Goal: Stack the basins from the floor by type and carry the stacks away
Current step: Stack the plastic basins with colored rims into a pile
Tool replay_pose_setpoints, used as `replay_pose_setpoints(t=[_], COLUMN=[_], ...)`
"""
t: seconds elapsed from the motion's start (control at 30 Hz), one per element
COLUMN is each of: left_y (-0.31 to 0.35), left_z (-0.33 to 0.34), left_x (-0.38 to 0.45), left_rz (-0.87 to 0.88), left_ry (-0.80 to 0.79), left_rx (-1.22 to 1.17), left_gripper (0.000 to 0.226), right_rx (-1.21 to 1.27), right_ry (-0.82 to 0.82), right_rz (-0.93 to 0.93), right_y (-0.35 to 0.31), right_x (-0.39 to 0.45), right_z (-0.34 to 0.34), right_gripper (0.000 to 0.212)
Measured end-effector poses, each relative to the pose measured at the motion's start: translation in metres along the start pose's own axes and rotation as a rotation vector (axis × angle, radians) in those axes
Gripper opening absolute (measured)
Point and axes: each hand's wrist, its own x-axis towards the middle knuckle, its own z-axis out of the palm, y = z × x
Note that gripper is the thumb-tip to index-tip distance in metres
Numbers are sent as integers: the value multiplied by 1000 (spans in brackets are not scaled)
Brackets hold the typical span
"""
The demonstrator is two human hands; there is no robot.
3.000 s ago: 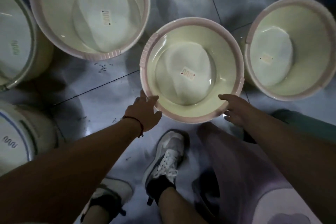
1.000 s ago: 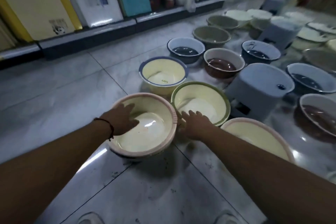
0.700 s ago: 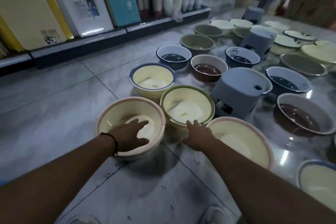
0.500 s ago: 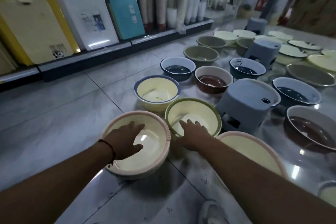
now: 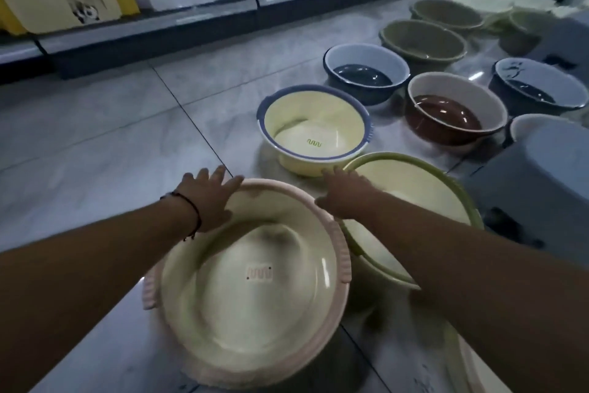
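Item: pink-rimmed basin (image 5: pixel 251 284), cream inside, on the floor (image 5: pixel 95 144) at 6 o'clock of the view, nearest the person. Half a second before, it lay flatter and farther off, with the left hand (image 5: pixel 207 198) down inside the bowl. The hand had since come out to the far rim at 11 o'clock of the basin, fingers (image 5: pixel 220 174) spread nearly straight over the edge, gripping nothing. The basin looked tilted toward the camera.

Item: green-rimmed basin (image 5: pixel 414 188), touching the pink one at its 2 o'clock. The right hand (image 5: pixel 342 195) had moved from inside it to its far rim, fingers extended, palm down, no clear hold; whether they hooked the edge could not be told.

Item: blue-rimmed basin (image 5: pixel 314 131), at 12 o'clock, just beyond the right fingertips, untouched.

Judgement: both hands had shifted from bowl to rim, likely readying a lift. Rim colours differ, so the two probably belong to separate stacks.
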Motion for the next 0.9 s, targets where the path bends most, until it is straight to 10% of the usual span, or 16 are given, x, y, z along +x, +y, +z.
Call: replay_pose_setpoints(t=[0.4,0.53,0.7,0.9], left_y=[-25,-23,-15,-19], left_z=[97,98,103,109], left_x=[34,35,19,11], left_rz=[155,137,66,84], left_ry=[221,282,204,180], left_rx=[-179,-194,-146,-224], left_gripper=[82,80,96,99], right_rx=[229,282,493,1607], right_ry=[-35,127,271,173], right_rz=[231,248,399,619], right_y=[-2,-17,-16,-32], right_x=[148,149,146,149], right_z=[29,33,21,19], right_gripper=[74,45,61,66])
